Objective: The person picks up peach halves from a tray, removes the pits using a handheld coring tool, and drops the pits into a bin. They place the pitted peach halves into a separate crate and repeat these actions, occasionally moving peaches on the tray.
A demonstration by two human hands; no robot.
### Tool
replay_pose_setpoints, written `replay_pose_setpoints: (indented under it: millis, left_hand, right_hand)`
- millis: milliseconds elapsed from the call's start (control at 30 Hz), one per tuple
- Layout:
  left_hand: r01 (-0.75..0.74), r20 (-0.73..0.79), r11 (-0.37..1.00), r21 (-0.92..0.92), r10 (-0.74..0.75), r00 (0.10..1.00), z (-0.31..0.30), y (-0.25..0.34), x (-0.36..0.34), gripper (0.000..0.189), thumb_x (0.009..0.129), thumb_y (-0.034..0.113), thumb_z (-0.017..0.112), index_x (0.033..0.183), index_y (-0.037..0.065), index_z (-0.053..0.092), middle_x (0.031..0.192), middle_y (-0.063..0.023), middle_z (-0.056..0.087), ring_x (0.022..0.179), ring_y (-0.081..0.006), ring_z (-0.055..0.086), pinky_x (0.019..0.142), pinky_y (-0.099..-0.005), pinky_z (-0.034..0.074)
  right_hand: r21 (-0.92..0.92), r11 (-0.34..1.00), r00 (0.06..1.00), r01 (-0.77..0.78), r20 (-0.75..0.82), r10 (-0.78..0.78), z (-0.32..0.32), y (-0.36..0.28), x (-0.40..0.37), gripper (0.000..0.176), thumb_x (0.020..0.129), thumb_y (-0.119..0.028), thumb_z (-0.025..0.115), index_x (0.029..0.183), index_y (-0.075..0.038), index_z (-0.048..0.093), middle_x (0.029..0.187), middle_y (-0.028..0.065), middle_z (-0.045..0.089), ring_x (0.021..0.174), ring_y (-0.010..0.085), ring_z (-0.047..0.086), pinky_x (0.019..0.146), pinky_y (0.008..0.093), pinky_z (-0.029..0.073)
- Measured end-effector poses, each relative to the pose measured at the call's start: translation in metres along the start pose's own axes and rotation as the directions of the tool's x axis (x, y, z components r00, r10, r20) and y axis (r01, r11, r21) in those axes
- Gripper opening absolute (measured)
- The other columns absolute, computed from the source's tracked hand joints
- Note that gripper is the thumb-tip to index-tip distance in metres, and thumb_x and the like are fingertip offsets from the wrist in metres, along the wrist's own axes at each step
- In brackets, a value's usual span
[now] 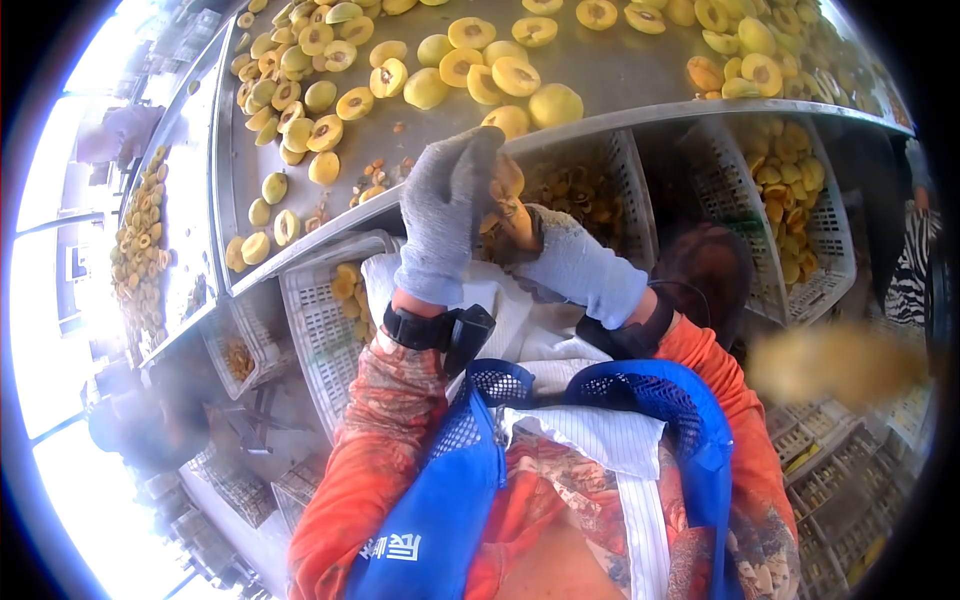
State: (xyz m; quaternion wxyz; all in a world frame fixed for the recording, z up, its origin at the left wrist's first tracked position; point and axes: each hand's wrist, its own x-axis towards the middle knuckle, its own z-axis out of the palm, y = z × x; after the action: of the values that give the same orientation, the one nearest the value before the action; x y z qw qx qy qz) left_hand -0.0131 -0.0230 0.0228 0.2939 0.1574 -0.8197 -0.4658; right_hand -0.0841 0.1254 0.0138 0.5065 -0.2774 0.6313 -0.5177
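Observation:
My left hand [440, 205], in a grey glove with darkened fingertips, is raised at the near rim of the metal table, fingers bent together. Against its inner side is a piece of yellow-orange stone fruit [508, 178], partly hidden by the fingers. My right hand [575, 260], also gloved, is closed just below and right of it, close to the fruit. An orange-brown shape juts up from that glove; whether it is bare fingers or something held, I cannot make out. Halved yellow stone fruit [470, 68], some with pits, is spread over the table beyond my hands.
The metal table [640, 75] has a raised rim. White plastic crates stand below it: one at left [312, 300], one at right [830, 235], with fruit pieces inside. A person's head [705, 270] is near my right arm. A blurred yellowish thing [838, 365] is at right.

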Motion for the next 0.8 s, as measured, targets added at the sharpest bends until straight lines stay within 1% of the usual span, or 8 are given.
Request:
replay_pose_setpoints:
  millis: [100, 167, 233, 300, 367, 467, 567, 800]
  left_hand:
    - [0.215, 0.047, 0.806, -0.551, -0.227, 0.973, 0.002, 0.002, 0.013, 0.044, 0.096, 0.031, 0.052, 0.129, 0.002, 0.052, 0.116, -0.0132, 0.062, 0.104, -0.0233, 0.062, 0.093, -0.0348, 0.049]
    - [0.222, 0.003, 0.782, -0.583, -0.271, 0.963, 0.007, 0.004, 0.008, 0.046, 0.097, 0.034, 0.047, 0.132, 0.003, 0.049, 0.119, -0.013, 0.061, 0.11, -0.0248, 0.058, 0.097, -0.0366, 0.046]
    - [0.298, 0.123, 0.356, -0.886, -0.439, 0.89, 0.01, 0.007, -0.003, 0.042, 0.1, 0.029, 0.042, 0.133, 0.003, 0.047, 0.125, -0.0124, 0.058, 0.117, -0.0255, 0.053, 0.1, -0.0389, 0.043]
    - [0.132, -0.073, 0.886, -0.445, -0.183, 0.98, 0.01, -0.005, -0.01, 0.04, 0.101, 0.026, 0.039, 0.132, 0.002, 0.049, 0.124, -0.0129, 0.058, 0.117, -0.0253, 0.054, 0.1, -0.0379, 0.043]
    - [-0.098, -0.107, 0.985, 0.145, 0.114, 0.988, 0.007, -0.008, -0.012, 0.036, 0.1, 0.022, 0.04, 0.125, 0.001, 0.055, 0.123, -0.0133, 0.059, 0.112, -0.0251, 0.056, 0.099, -0.0361, 0.043]
    - [0.081, -0.175, 0.958, -0.275, -0.133, 0.976, 0.008, 0.006, -0.011, 0.027, 0.095, 0.015, 0.053, 0.118, 0.002, 0.061, 0.118, -0.0135, 0.062, 0.11, -0.0244, 0.057, 0.096, -0.034, 0.044]
    - [-0.145, -0.127, 0.986, 0.082, 0.155, 0.98, 0.0, -0.003, -0.008, 0.024, 0.094, 0.013, 0.055, 0.112, 0.001, 0.064, 0.116, -0.0145, 0.062, 0.109, -0.0266, 0.057, 0.095, -0.0357, 0.044]
    - [-0.135, -0.136, 0.99, 0.036, 0.139, 0.981, -0.006, 0.003, -0.007, 0.029, 0.092, 0.015, 0.054, 0.115, 0.0, 0.062, 0.117, -0.014, 0.063, 0.108, -0.0251, 0.059, 0.095, -0.0358, 0.045]
  right_hand:
    - [0.509, 0.857, 0.996, -0.079, -0.002, 0.093, 0.018, -0.01, -0.006, 0.021, 0.081, -0.014, 0.065, 0.098, -0.003, 0.057, 0.066, 0.0054, 0.058, 0.047, 0.0135, 0.053, 0.044, 0.0259, 0.042]
    - [0.543, 0.828, 0.99, -0.139, 0.052, 0.132, 0.01, -0.024, -0.007, 0.017, 0.082, -0.012, 0.063, 0.095, -0.002, 0.058, 0.065, 0.0052, 0.057, 0.046, 0.0134, 0.052, 0.042, 0.0259, 0.039]
    - [0.555, 0.819, 0.989, -0.146, 0.065, 0.132, 0.007, -0.02, -0.004, 0.014, 0.081, -0.01, 0.063, 0.089, 0.0, 0.059, 0.063, 0.0052, 0.056, 0.045, 0.0124, 0.05, 0.04, 0.0259, 0.036]
    - [0.463, 0.871, 0.987, -0.16, 0.08, 0.139, 0.007, -0.011, 0.0, 0.015, 0.082, -0.013, 0.063, 0.088, 0.0, 0.06, 0.065, 0.0085, 0.058, 0.048, 0.018, 0.054, 0.045, 0.0299, 0.041]
    - [0.222, 0.971, 0.996, -0.087, 0.027, 0.083, 0.008, -0.008, 0.003, 0.017, 0.082, -0.015, 0.062, 0.09, -0.001, 0.06, 0.07, 0.0121, 0.061, 0.056, 0.0243, 0.058, 0.053, 0.0341, 0.046]
    - [-0.275, 0.955, 0.989, 0.111, -0.062, -0.133, 0.01, -0.006, 0.009, 0.023, 0.082, -0.019, 0.061, 0.097, -0.002, 0.06, 0.08, 0.0168, 0.064, 0.075, 0.0327, 0.063, 0.069, 0.0397, 0.05]
    - [-0.463, 0.873, 0.975, 0.152, -0.073, -0.209, 0.007, -0.003, 0.01, 0.026, 0.082, -0.02, 0.06, 0.102, -0.004, 0.059, 0.089, 0.0183, 0.065, 0.088, 0.0359, 0.063, 0.077, 0.0421, 0.049]
    - [-0.611, 0.782, 0.977, 0.119, -0.07, -0.204, 0.007, 0.002, 0.016, 0.035, 0.083, -0.024, 0.062, 0.111, -0.004, 0.056, 0.098, 0.0206, 0.065, 0.091, 0.0371, 0.063, 0.08, 0.0414, 0.051]
